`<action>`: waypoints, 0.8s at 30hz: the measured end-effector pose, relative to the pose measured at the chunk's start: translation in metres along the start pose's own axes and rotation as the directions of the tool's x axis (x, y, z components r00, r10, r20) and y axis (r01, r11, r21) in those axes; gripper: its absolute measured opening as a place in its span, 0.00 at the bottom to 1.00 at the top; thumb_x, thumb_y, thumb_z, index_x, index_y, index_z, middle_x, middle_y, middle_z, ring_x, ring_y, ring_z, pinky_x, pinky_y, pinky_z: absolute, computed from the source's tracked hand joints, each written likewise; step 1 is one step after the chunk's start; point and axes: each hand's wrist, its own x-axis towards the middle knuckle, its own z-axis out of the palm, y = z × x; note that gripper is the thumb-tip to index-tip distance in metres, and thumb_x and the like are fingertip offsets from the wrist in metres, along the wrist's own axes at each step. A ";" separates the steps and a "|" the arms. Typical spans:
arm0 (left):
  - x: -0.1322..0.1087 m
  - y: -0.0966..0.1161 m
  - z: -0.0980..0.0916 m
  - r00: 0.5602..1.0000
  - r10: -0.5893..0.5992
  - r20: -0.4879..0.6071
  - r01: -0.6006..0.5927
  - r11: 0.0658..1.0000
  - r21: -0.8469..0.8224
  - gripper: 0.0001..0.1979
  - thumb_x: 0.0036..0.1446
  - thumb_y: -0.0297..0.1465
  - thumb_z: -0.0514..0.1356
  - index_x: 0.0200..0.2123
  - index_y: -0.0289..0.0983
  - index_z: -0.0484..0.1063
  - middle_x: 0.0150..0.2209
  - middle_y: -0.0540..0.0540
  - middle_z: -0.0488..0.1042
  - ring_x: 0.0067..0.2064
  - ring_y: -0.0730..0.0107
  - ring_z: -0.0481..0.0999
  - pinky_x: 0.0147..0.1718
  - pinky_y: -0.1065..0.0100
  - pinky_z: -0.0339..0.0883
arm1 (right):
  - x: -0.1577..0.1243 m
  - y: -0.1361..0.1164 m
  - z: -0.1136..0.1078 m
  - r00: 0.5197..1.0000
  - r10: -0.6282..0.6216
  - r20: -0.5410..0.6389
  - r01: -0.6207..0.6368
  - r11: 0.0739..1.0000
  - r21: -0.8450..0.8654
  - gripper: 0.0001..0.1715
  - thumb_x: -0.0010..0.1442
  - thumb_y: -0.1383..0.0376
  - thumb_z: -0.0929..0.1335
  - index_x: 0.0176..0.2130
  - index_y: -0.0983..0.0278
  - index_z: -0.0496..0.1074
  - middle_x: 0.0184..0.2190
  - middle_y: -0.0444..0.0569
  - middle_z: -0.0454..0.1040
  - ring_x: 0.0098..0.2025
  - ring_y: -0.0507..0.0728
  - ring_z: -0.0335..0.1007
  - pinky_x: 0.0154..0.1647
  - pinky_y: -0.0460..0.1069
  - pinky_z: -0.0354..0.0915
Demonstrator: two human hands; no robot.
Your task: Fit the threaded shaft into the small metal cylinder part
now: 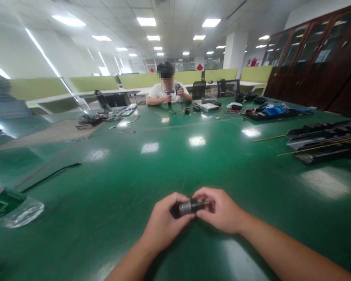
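Between my two hands, just above the green tabletop (114,226), lies a small silver-and-black cylinder (186,208) with a thin shaft pointing right; it looks like a small motor with a gear end. My left hand (166,218) is closed round its silver end, thumb below and fingers above. On the other side, my right hand (219,210) grips the black end and the shaft with curled fingers. Some of my right fingertips are hidden behind the hand, and the cylinder's far left end sits in the shadow of my left palm.
A clear plastic bottle (26,212) with a green label lies at the left, near a black cable (52,175). Black rails (324,150) with thin rods are at the right, beside another person's hand. Opposite sits a person (155,91) holding tools among scattered parts.
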 end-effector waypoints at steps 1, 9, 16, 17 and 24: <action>0.000 0.001 0.000 1.000 0.000 0.008 0.000 1.000 0.016 0.09 0.52 0.33 0.68 0.36 0.39 0.75 0.36 0.48 0.79 0.38 0.65 0.77 0.38 0.68 0.67 | 0.000 0.000 0.000 1.000 -0.007 -0.006 0.007 1.000 -0.002 0.19 0.52 0.72 0.71 0.45 0.62 0.74 0.33 0.44 0.75 0.27 0.51 0.67 0.29 0.45 0.63; 0.000 -0.001 0.002 0.999 0.011 0.033 -0.012 0.998 0.058 0.10 0.53 0.36 0.68 0.39 0.42 0.77 0.37 0.50 0.80 0.39 0.67 0.78 0.40 0.68 0.68 | -0.002 0.000 0.001 0.998 -0.051 -0.036 0.049 0.997 -0.052 0.18 0.54 0.72 0.70 0.46 0.61 0.74 0.35 0.45 0.76 0.32 0.53 0.71 0.33 0.46 0.65; -0.003 -0.001 0.003 0.995 0.100 -0.012 -0.098 0.991 0.094 0.11 0.54 0.34 0.68 0.41 0.41 0.77 0.40 0.50 0.80 0.41 0.68 0.79 0.42 0.69 0.71 | -0.003 -0.010 -0.003 0.996 -0.088 -0.018 0.086 0.992 -0.090 0.09 0.54 0.71 0.71 0.38 0.63 0.76 0.32 0.44 0.76 0.32 0.52 0.70 0.33 0.45 0.64; -0.004 0.000 0.003 0.992 0.127 -0.016 -0.125 0.986 0.108 0.10 0.54 0.34 0.68 0.41 0.41 0.77 0.40 0.49 0.80 0.41 0.68 0.79 0.42 0.69 0.71 | -0.003 -0.011 -0.003 0.996 -0.085 -0.018 0.083 0.993 -0.088 0.08 0.54 0.71 0.71 0.37 0.63 0.76 0.31 0.44 0.76 0.31 0.52 0.70 0.33 0.45 0.64; -0.010 0.005 0.005 0.977 0.194 -0.083 -0.175 0.966 0.192 0.10 0.54 0.33 0.68 0.41 0.42 0.78 0.39 0.48 0.81 0.40 0.66 0.81 0.41 0.68 0.74 | -0.003 -0.011 -0.002 0.998 -0.056 -0.031 0.054 0.997 -0.062 0.06 0.53 0.71 0.72 0.34 0.64 0.77 0.30 0.45 0.78 0.32 0.53 0.72 0.33 0.46 0.65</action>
